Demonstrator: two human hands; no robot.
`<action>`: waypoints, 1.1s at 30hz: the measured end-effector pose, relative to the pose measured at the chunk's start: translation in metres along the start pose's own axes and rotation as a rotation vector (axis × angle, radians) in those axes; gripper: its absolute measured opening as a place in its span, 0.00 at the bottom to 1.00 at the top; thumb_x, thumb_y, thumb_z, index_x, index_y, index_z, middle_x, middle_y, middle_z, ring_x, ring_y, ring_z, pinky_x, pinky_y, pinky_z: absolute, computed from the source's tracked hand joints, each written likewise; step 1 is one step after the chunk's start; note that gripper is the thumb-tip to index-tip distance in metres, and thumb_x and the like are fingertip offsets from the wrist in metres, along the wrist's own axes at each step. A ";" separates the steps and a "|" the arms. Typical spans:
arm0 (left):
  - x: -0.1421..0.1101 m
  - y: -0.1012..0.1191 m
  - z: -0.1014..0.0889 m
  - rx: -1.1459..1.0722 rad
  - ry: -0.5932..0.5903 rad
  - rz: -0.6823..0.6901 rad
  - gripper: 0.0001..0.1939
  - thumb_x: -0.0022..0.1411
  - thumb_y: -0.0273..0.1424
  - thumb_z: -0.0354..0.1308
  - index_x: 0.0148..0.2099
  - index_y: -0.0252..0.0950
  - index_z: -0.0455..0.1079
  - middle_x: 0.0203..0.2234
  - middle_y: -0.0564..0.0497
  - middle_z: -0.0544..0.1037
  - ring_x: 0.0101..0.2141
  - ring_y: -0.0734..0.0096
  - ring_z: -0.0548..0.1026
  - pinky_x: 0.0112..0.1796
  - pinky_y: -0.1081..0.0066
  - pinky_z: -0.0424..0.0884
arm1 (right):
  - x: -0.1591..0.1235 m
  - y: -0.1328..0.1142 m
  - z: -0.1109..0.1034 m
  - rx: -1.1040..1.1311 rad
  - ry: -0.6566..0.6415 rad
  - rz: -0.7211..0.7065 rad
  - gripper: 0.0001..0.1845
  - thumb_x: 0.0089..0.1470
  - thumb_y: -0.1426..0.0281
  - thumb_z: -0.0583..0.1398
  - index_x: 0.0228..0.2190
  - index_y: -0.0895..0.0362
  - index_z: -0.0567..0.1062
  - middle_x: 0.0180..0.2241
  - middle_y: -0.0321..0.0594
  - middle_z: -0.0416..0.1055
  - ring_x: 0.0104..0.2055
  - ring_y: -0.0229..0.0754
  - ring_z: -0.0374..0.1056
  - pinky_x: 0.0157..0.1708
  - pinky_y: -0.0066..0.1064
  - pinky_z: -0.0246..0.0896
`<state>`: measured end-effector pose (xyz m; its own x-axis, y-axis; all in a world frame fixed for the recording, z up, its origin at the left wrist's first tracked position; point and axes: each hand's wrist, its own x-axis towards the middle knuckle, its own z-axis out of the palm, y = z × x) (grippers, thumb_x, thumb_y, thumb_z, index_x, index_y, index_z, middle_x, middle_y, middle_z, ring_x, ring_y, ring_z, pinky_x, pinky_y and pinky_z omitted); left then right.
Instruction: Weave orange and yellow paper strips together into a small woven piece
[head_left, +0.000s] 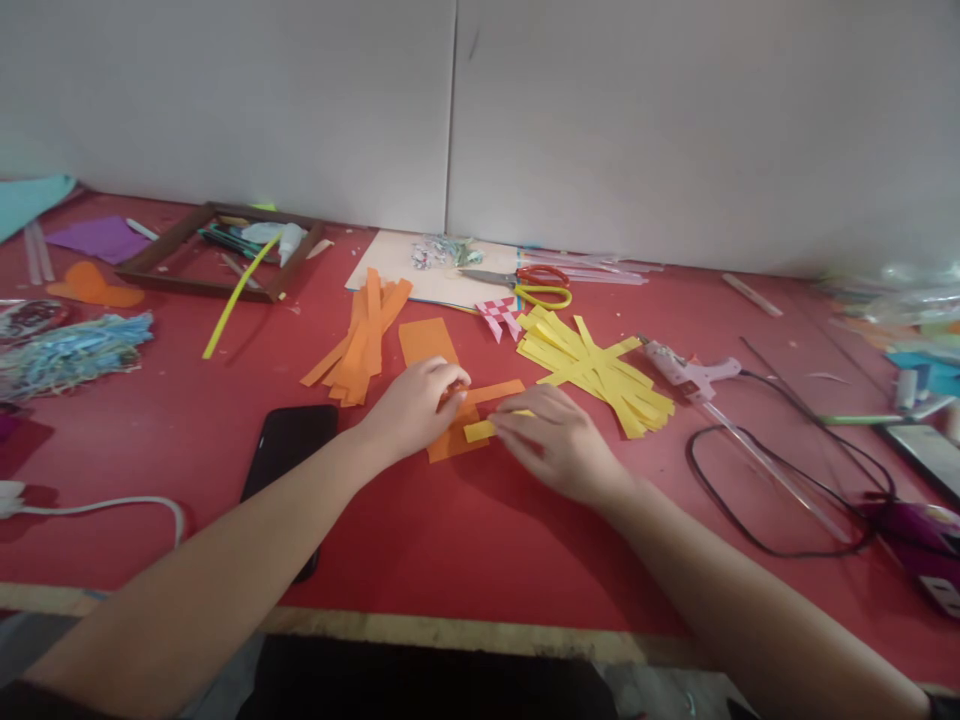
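Note:
My left hand (pixel 420 405) is closed in a pinch at the end of an orange paper strip (pixel 496 391), above an orange paper sheet (pixel 429 342) lying on the table. My right hand (pixel 559 440) has its thumb and fingers closed on a short yellow paper strip (pixel 478 431), which crosses over the lower part of the sheet. A fanned pile of orange strips (pixel 366 340) lies beyond my left hand. Past my right hand is a pile of yellow strips (pixel 600 365). Both sets of fingertips are partly hidden.
A black phone (pixel 289 450) lies by my left forearm. Scissors (pixel 536 285) rest on a pale board (pixel 375 262) beside a pink checked paper piece (pixel 499 318). A glue gun (pixel 690 372) with a looping black cable (pixel 690 460) is at right; a wooden frame (pixel 165 250) is back left.

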<state>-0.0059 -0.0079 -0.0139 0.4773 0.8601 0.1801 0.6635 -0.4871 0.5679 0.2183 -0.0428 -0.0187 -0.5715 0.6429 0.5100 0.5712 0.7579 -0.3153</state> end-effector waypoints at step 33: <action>-0.002 0.005 -0.001 0.108 0.162 -0.054 0.04 0.64 0.29 0.53 0.41 0.37 0.68 0.37 0.48 0.78 0.41 0.61 0.73 0.42 0.62 0.70 | -0.019 0.071 -0.030 -0.559 -0.219 0.323 0.18 0.53 0.75 0.53 0.42 0.58 0.78 0.43 0.45 0.79 0.45 0.52 0.73 0.49 0.46 0.57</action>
<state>-0.0045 -0.0114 -0.0105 0.3462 0.8942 0.2839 0.7474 -0.4457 0.4926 0.2871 -0.0041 -0.0267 -0.3934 0.8797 0.2671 0.9182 0.3905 0.0662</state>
